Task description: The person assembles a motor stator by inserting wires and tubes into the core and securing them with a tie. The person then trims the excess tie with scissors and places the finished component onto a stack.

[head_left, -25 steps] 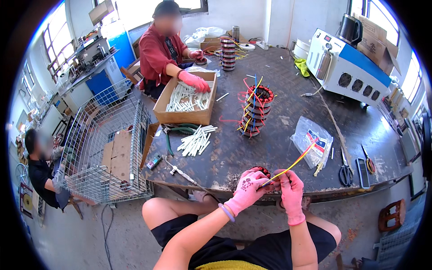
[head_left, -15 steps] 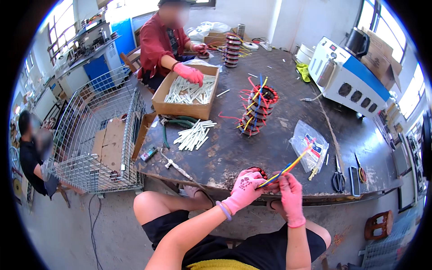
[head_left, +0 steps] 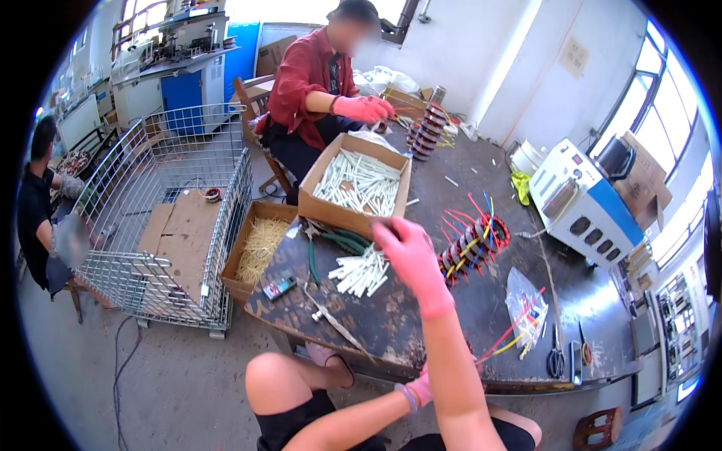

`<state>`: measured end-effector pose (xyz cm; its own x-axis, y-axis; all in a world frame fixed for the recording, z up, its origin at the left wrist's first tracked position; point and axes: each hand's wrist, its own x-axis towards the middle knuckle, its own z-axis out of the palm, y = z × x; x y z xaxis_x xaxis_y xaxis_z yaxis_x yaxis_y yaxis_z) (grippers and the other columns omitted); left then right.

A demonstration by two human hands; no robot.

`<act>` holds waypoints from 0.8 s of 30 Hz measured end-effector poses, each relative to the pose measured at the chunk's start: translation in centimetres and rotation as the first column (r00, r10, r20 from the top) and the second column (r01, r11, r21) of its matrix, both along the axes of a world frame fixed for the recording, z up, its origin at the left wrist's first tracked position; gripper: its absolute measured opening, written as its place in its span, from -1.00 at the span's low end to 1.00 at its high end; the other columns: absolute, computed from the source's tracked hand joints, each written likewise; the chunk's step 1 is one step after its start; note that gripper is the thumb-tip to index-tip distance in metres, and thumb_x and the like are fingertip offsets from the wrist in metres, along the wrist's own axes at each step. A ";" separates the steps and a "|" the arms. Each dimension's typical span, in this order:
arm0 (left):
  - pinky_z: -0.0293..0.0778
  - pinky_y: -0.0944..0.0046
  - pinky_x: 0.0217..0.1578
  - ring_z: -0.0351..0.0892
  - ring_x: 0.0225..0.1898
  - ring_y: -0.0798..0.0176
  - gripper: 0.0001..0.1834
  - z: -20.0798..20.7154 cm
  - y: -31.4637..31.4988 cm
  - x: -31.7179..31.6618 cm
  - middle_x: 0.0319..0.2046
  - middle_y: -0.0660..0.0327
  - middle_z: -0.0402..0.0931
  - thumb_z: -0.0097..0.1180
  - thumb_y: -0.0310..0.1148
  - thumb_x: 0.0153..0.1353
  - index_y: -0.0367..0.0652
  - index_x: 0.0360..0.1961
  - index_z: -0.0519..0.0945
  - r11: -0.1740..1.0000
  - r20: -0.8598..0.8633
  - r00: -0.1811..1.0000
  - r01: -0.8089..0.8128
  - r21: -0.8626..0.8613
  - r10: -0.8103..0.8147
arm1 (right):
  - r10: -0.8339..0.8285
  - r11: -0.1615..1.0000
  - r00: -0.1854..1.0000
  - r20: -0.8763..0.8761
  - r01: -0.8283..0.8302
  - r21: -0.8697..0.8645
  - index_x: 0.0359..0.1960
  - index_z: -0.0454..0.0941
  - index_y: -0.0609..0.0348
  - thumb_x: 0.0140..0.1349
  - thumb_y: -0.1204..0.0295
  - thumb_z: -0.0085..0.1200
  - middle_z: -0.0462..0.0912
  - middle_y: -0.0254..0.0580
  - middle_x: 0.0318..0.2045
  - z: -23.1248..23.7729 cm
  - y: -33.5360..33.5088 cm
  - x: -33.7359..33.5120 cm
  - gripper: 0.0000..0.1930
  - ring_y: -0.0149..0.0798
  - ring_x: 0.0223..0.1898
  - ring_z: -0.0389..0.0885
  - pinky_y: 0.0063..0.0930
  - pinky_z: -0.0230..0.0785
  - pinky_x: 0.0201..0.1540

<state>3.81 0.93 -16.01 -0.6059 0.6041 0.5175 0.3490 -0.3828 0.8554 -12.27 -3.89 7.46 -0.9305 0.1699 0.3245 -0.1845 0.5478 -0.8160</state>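
Note:
My right hand (head_left: 410, 259), in a pink glove, reaches over the table beside a loose pile of short white tubes (head_left: 359, 272). Its fingers bend down toward the pile; their tips are blurred and partly hidden. My left hand (head_left: 423, 387), also gloved in pink, is at the table's front edge, mostly behind my right forearm, so its fingers do not show. Red and yellow wires (head_left: 502, 347) stick out to the right from behind that forearm. Beyond my right hand lies a tilted-looking stack of wound ring cores (head_left: 475, 244) with red, yellow and blue wires.
A cardboard box of white tubes (head_left: 301, 203) stands behind the pile. Green-handled pliers (head_left: 342, 239), a clear bag (head_left: 525, 304), scissors (head_left: 555, 359) and a phone (head_left: 576, 364) lie on the table (head_left: 406, 338). A co-worker in red (head_left: 301, 83) sits opposite, a wire cage (head_left: 162, 248) at left.
My right hand has left the wires and moved forward and left to the tube pile. My left hand stays near the table edge. The co-worker's gloved hand has left the box. The view has shifted.

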 end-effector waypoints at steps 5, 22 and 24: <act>0.35 0.18 0.23 0.48 0.07 0.16 -0.69 -1.2 2.1 3.2 -0.05 0.19 0.52 0.21 -0.25 0.23 -0.10 -0.04 0.55 0.989 -0.070 0.994 0.078 -0.128 -0.087 | -0.218 0.866 0.942 0.255 0.066 0.496 -0.19 0.74 0.17 0.20 0.05 0.11 0.76 -0.03 -0.29 -3.5 6.2 -14.3 -0.58 -0.15 -0.24 0.73 -0.29 0.51 -0.07; 0.24 0.15 0.30 0.37 0.20 0.14 -0.59 -1.7 2.4 3.9 0.13 0.14 0.41 0.05 -0.16 0.33 -0.11 0.12 0.45 0.977 -0.042 0.991 0.121 -0.175 -0.130 | -0.263 0.697 0.768 0.584 -0.267 0.665 0.06 0.63 0.19 -0.01 0.05 0.37 0.68 0.04 0.04 -10.5 7.6 -26.3 -0.37 0.01 0.08 0.62 -0.23 0.43 0.16; 0.23 0.15 0.31 0.36 0.22 0.14 -0.58 -1.8 2.5 3.8 0.16 0.14 0.40 0.03 -0.15 0.34 -0.11 0.14 0.43 0.976 -0.048 0.990 0.119 -0.181 -0.130 | -0.222 0.750 0.785 0.578 -0.241 0.616 0.03 0.63 0.22 -0.04 0.08 0.40 0.71 0.04 -0.04 -10.2 7.4 -26.1 -0.37 -0.01 0.01 0.65 -0.25 0.44 0.11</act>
<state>7.62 3.39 -17.85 -0.4917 0.7583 0.4280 0.3597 -0.2707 0.8929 -38.42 3.53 -2.72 -0.9567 0.1324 -0.2593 0.1888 0.9601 -0.2063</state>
